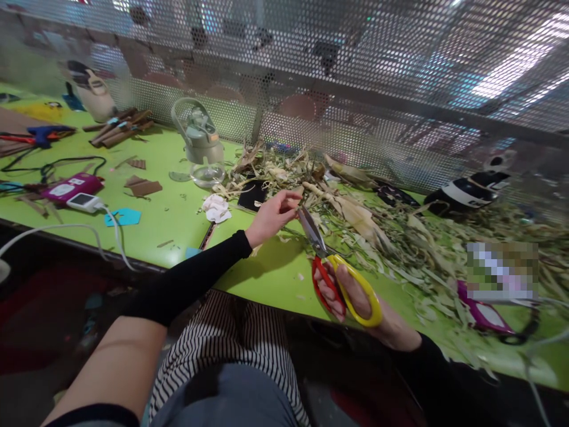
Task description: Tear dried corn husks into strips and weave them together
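Observation:
My right hand point(355, 302) grips scissors point(331, 261) with one red and one yellow handle, fingers through the loops, blades pointing up and left. The blade tips reach a thin strip of dried husk point(297, 204) that my left hand point(272, 216) pinches between thumb and fingers. Both hands are above the green table point(178, 213), close to its front edge. A large heap of dried corn husks and cut scraps point(382, 231) lies right behind and to the right of the hands.
A clear water bottle with a grey lid point(201, 145) stands behind my left hand, a black phone point(252, 194) and crumpled tissue point(216, 209) beside it. Brown sticks point(120, 127), a glue gun point(42, 135), a power bank with cable point(75, 193) lie left. Perforated metal screen point(355, 71) bounds the back.

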The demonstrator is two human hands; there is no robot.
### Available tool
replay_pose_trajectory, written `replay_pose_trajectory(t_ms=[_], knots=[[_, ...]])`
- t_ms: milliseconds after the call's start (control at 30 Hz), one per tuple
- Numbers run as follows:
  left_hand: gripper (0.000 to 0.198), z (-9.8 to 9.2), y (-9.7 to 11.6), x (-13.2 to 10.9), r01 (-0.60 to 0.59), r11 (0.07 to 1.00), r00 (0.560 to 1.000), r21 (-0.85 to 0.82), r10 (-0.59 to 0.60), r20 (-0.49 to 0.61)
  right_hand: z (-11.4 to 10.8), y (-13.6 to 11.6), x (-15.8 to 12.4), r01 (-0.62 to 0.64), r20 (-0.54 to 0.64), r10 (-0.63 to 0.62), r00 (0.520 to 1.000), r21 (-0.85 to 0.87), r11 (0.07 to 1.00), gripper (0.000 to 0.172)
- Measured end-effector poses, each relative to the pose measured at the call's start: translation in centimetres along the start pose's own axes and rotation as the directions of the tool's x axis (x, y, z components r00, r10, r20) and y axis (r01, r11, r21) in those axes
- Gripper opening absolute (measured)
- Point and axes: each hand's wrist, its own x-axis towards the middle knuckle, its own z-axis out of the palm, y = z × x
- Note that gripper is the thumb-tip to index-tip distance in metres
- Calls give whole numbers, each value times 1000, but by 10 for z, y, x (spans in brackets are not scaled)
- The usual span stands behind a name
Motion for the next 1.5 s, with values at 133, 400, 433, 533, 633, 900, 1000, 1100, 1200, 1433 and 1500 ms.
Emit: replay_pose_trajectory(t_ms=[133,400,433,533,633,900,1000,1100,1200,1433,1500], knots=[[48,1,-4,-1,-41,999,998,19,42,-38,0,-1,3,18,25,-18,1000,2,1000,69],[61,3,-12,-3,-103,989,992,104,109,-59,-1,4,7,-19,14,18,1000,69,997,74],[61,3,-12,-3,-109,988,991,109,117,-63,-1,4,7,-21,16,20,1000,78,997,75],[64,2,-11,-3,-114,985,990,129,123,-65,1,3,8,-21,17,20,1000,90,996,75],[65,1,-10,-4,-116,983,991,144,123,-44,2,2,8,-20,19,19,1000,89,996,74],[54,3,-4,-4,-72,991,992,113,83,-92,-4,6,6,-75,-110,70,991,-40,996,71],[34,0,1,3,28,997,983,-73,-41,-177,-21,9,11,-10,-218,-5,976,-70,997,69],[14,-7,9,10,131,925,953,-356,-217,-213,-41,15,16,-57,-316,-17,949,-224,973,62],[6,-11,17,9,149,834,947,-531,-275,-166,-50,21,18,-88,-335,4,942,-237,968,62],[15,-2,25,2,187,729,905,-659,-388,-173,-59,18,30,-122,-400,-228,888,-682,721,46],[15,-1,25,2,182,741,901,-646,-390,-193,-67,20,38,-177,-416,-261,871,-761,624,38]])
